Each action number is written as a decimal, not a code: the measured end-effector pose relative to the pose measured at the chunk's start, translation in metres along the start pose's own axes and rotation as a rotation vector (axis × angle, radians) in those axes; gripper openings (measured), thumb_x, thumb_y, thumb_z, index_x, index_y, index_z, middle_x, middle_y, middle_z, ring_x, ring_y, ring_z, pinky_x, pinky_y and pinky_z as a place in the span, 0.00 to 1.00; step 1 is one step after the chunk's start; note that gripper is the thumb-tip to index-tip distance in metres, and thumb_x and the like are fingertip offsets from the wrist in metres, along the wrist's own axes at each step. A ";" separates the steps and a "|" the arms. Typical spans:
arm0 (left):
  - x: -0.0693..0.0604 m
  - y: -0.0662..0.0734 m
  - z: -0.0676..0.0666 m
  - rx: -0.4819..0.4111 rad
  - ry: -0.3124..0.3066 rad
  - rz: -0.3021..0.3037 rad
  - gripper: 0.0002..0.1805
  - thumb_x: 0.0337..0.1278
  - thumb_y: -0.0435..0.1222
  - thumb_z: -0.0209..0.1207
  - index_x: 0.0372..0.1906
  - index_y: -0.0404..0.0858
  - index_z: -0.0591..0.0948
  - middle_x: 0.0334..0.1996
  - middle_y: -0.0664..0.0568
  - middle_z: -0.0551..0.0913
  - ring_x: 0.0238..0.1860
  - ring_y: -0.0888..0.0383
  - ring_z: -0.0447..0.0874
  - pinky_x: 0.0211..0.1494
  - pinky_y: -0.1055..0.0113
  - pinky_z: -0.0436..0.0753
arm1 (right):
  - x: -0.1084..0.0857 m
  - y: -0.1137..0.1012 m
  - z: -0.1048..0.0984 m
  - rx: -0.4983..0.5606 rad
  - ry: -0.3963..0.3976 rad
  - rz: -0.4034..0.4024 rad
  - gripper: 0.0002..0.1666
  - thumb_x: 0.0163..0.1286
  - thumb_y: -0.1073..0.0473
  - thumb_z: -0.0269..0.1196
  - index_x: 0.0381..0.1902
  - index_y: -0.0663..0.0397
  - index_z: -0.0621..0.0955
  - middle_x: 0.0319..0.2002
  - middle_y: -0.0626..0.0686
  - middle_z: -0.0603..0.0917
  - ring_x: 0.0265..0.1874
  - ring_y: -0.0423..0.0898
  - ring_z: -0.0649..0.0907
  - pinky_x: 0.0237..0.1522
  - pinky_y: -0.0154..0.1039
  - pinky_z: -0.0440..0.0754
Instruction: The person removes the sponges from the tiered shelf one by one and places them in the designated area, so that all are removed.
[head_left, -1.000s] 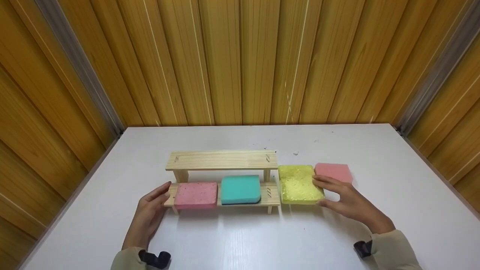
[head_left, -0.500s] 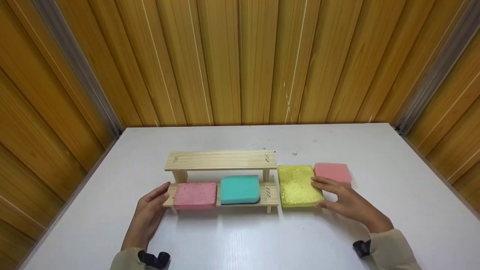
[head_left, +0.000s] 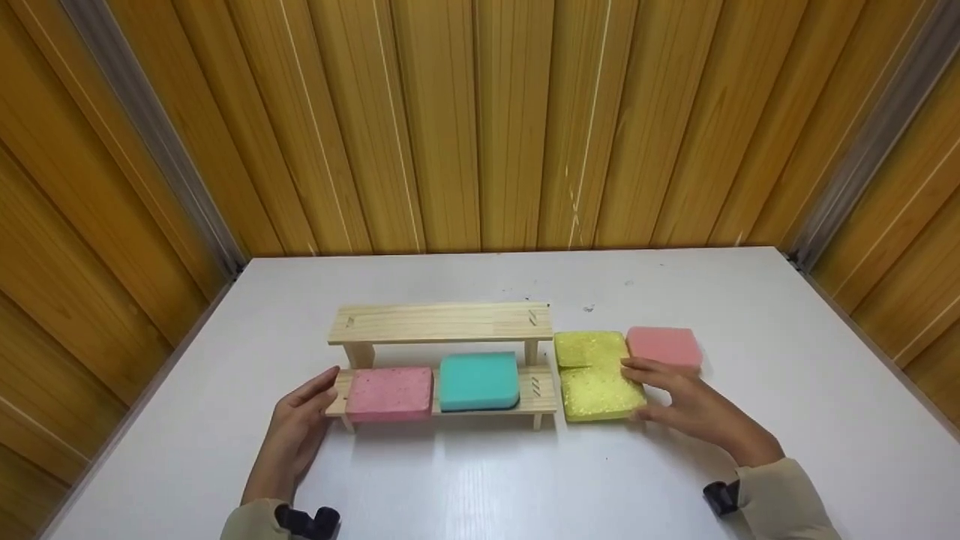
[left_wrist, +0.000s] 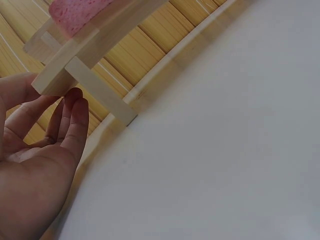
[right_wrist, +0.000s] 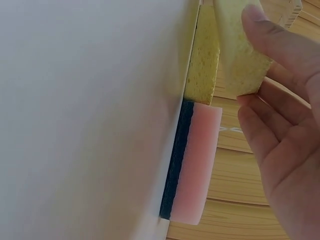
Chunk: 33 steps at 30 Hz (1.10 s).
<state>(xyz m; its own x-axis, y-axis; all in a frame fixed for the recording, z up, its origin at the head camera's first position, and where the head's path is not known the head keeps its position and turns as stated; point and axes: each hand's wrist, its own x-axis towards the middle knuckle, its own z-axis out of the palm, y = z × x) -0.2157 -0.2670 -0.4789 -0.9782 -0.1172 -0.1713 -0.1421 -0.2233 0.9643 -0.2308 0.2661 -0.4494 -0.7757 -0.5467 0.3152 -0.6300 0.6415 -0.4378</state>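
Note:
My right hand (head_left: 694, 405) pinches a yellow sponge (head_left: 600, 394) by its right side, just right of a small two-tier wooden shelf (head_left: 442, 322). In the right wrist view this sponge is raised off the table, above a second yellow sponge (right_wrist: 202, 60) that lies flat. My left hand (head_left: 300, 420) grips the left end of the shelf's lower board, with fingertips (left_wrist: 75, 107) at its underside. On that lower board lie a pink sponge (head_left: 390, 394) and a teal sponge (head_left: 478, 381) with a dark underside, side by side. Nothing lies on the upper board.
Beside the lying yellow sponge is a pink sponge with a dark blue scouring layer (right_wrist: 195, 165), on the white table (head_left: 480, 480). Wood-patterned panels (head_left: 480, 127) stand behind the table and at both sides.
The held yellow sponge has moved slightly toward the person, so more of the lying yellow sponge shows behind it. The left hand and the shelf keep their places.

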 end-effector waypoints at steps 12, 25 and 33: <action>-0.001 0.002 -0.002 -0.011 -0.003 0.004 0.30 0.62 0.29 0.55 0.69 0.30 0.64 0.70 0.46 0.65 0.64 0.61 0.71 0.64 0.72 0.76 | 0.004 -0.006 -0.003 0.022 -0.109 0.106 0.37 0.61 0.49 0.66 0.63 0.64 0.73 0.66 0.61 0.72 0.65 0.63 0.69 0.63 0.61 0.68; 0.000 -0.001 -0.002 -0.005 -0.014 -0.004 0.30 0.63 0.29 0.55 0.70 0.32 0.64 0.71 0.45 0.63 0.53 0.72 0.77 0.64 0.72 0.76 | 0.004 -0.006 -0.002 0.007 -0.136 0.108 0.37 0.62 0.50 0.66 0.64 0.66 0.72 0.67 0.63 0.70 0.65 0.64 0.68 0.64 0.62 0.68; -0.001 0.000 -0.001 0.014 -0.010 -0.008 0.30 0.63 0.30 0.55 0.70 0.33 0.65 0.71 0.46 0.63 0.52 0.73 0.77 0.64 0.72 0.76 | 0.004 -0.004 0.000 0.010 -0.121 0.098 0.36 0.62 0.53 0.67 0.64 0.67 0.72 0.68 0.65 0.67 0.66 0.64 0.67 0.64 0.60 0.68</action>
<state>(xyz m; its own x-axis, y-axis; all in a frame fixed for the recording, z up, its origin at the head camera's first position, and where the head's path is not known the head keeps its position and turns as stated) -0.2148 -0.2681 -0.4794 -0.9785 -0.1061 -0.1769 -0.1517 -0.2109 0.9657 -0.2308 0.2613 -0.4464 -0.8230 -0.5429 0.1672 -0.5506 0.6901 -0.4696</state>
